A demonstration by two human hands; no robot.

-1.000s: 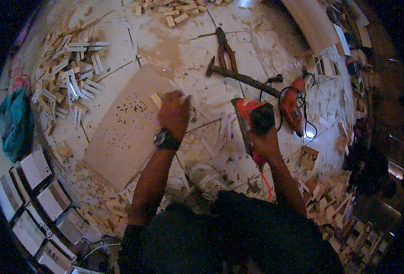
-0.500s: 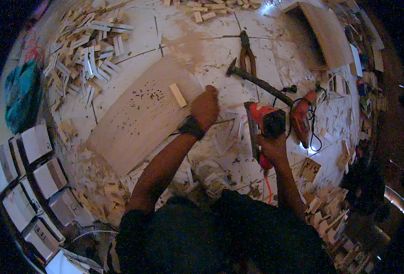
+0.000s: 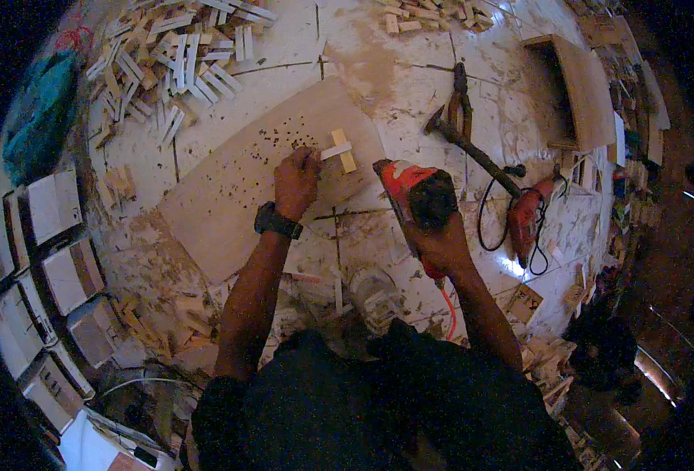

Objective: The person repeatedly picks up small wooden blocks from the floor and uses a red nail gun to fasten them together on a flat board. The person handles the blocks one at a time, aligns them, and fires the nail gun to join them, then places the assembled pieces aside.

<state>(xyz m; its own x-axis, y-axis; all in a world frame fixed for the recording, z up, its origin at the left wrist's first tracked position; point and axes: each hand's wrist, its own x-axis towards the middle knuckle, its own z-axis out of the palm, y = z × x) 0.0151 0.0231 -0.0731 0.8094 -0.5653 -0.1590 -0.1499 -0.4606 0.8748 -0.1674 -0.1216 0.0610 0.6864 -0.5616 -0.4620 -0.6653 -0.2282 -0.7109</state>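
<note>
My left hand (image 3: 296,182), with a dark watch on its wrist, pinches one end of a short pale strip (image 3: 334,151). The strip lies across a small light wood block (image 3: 342,160), forming a cross. Beneath both is a flat plywood board (image 3: 229,212) dotted with small dark holes or marks. My right hand (image 3: 439,242) grips a red and black nail gun (image 3: 416,192), its nose pointing toward the board's right edge, apart from the block. An orange-red hose (image 3: 449,310) runs down from its handle.
A hammer (image 3: 476,161), pliers (image 3: 460,102) and a red corded power tool (image 3: 526,224) lie to the right. Past them stands an open wooden box (image 3: 582,102). Joined wood strips (image 3: 182,67) are heaped at the far left. A clear container (image 3: 377,294) stands near my body.
My left hand has moved left and now holds a pale strip across the block. The nail gun has shifted left, nearer the board. The whole view has moved somewhat.
</note>
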